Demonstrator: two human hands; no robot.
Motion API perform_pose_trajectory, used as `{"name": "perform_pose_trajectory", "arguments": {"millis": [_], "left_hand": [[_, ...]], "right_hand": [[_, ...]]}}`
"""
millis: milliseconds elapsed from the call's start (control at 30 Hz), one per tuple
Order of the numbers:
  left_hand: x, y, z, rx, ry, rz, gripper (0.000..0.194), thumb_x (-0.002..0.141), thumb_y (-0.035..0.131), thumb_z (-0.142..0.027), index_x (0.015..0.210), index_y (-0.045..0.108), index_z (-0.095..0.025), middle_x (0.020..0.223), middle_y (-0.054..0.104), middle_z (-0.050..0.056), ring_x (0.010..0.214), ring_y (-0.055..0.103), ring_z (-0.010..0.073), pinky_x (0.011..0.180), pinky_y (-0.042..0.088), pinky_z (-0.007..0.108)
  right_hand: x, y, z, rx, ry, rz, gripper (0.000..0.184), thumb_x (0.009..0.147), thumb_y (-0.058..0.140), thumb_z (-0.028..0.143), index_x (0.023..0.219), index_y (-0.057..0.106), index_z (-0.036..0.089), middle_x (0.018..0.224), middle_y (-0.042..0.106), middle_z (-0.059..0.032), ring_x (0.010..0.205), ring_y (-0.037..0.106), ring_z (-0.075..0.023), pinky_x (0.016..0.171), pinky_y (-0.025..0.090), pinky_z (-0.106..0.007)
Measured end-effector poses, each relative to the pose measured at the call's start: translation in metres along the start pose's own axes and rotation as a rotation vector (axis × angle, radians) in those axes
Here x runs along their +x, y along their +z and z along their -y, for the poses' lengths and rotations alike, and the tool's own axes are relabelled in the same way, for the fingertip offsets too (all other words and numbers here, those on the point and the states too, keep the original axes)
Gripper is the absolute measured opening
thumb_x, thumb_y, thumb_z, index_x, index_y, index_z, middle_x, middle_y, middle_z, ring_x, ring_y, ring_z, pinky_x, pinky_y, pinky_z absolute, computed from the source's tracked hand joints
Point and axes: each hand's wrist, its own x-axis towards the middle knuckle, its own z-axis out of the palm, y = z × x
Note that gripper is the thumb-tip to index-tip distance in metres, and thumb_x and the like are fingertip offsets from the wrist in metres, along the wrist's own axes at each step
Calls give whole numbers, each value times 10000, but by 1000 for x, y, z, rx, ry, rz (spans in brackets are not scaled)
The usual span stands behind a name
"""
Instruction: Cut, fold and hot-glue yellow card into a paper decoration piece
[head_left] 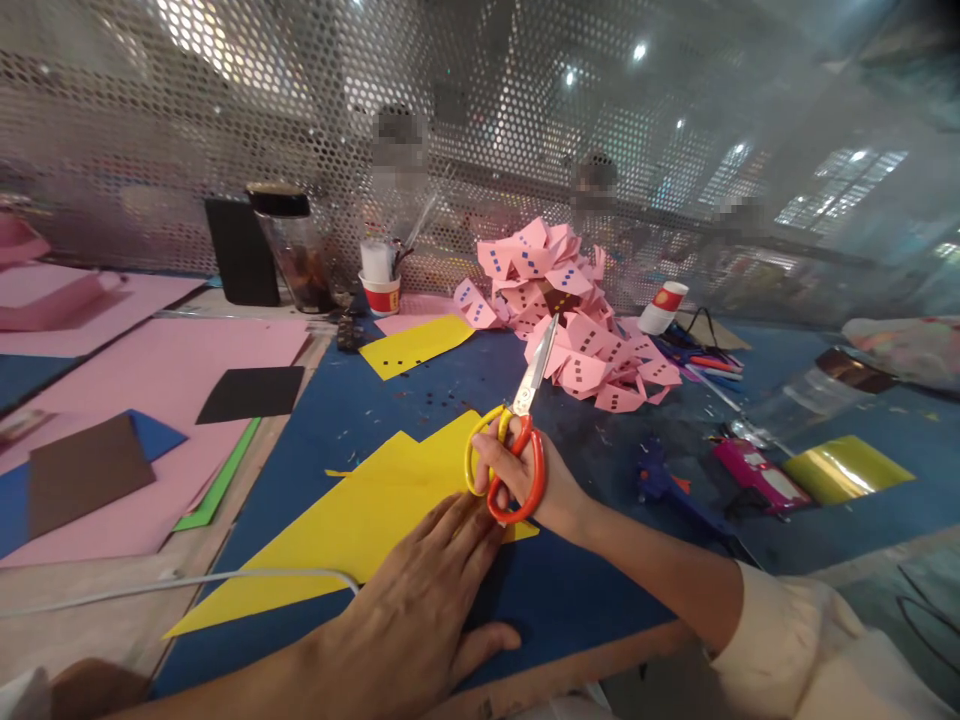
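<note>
My right hand grips a pair of scissors with one yellow and one red handle loop. The blades are closed together and point away from me, toward the pink paper pile. Under the scissors, a large yellow sheet with a notched upper edge lies on the blue table top. My left hand rests flat on the sheet's near right part, fingers stretched out and thumb apart. Its fingertips reach close to the scissor handles. A thin yellow offcut lies by the sheet's far edge.
Folded pink pieces with dark squares form a pile at the back. A smaller yellow piece lies left of it. Paper cups, a lidded jar, a blue glue gun and pink sheets surround the work area. A white cable crosses the sheet.
</note>
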Motion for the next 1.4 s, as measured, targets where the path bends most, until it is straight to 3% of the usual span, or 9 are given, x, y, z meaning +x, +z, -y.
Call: {"name": "perform_pose_trajectory", "arguments": {"millis": [267, 500, 667, 833, 1033, 1267, 1400], "left_hand": [[3, 1, -3, 4, 5, 27, 800, 991, 396, -684, 1496, 468, -67, 1499, 552, 225, 1417, 498, 345, 1163, 401, 472], [2, -1, -3, -43, -15, -2, 816, 979, 449, -672, 1553, 378, -96, 1526, 531, 205, 1436, 470, 341, 1189, 378, 476], [6, -3, -6, 1, 2, 56, 859, 976, 370, -723, 1501, 447, -48, 1503, 541, 241, 1431, 479, 358, 1180, 378, 484], [2, -1, -9, -1, -14, 100, 887, 980, 352, -721, 1551, 376, -42, 1555, 475, 245, 1478, 415, 354, 1207, 333, 479], [5, -3, -9, -32, -17, 166, 901, 981, 324, -727, 1532, 413, -19, 1563, 450, 267, 1474, 411, 388, 1203, 329, 505], [10, -10, -9, -90, -51, 217, 889, 974, 324, -738, 1506, 465, -40, 1539, 493, 257, 1463, 430, 377, 1207, 322, 510], [8, -7, -10, -73, -58, 195, 869, 974, 338, -734, 1516, 457, -65, 1568, 465, 238, 1475, 415, 363, 1219, 302, 488]], "right_hand": [[2, 0, -9, 60, 3, 1, 453, 960, 591, 584, 734, 572, 193, 618, 653, 24, 383, 542, -68, 367, 416, -157], [2, -3, -4, -3, -33, -12, 485, 969, 574, 584, 694, 585, 184, 597, 618, 24, 393, 528, -62, 378, 421, -151], [2, -2, -5, 19, 1, 5, 446, 962, 584, 578, 733, 562, 197, 596, 621, 31, 402, 530, -68, 399, 435, -161], [3, 1, -4, 39, 30, 6, 359, 922, 666, 528, 807, 528, 217, 632, 667, 38, 409, 522, -72, 419, 434, -172], [6, 1, 2, -81, 31, 56, 497, 976, 586, 538, 622, 583, 189, 486, 559, 31, 394, 506, -76, 428, 411, -185], [7, 8, -2, -105, 41, 49, 552, 1005, 527, 547, 589, 568, 187, 425, 500, 40, 376, 493, -84, 446, 406, -197], [7, 15, -6, -110, 5, 5, 457, 989, 560, 536, 679, 553, 201, 498, 554, 44, 419, 512, -91, 482, 426, -208]]}}
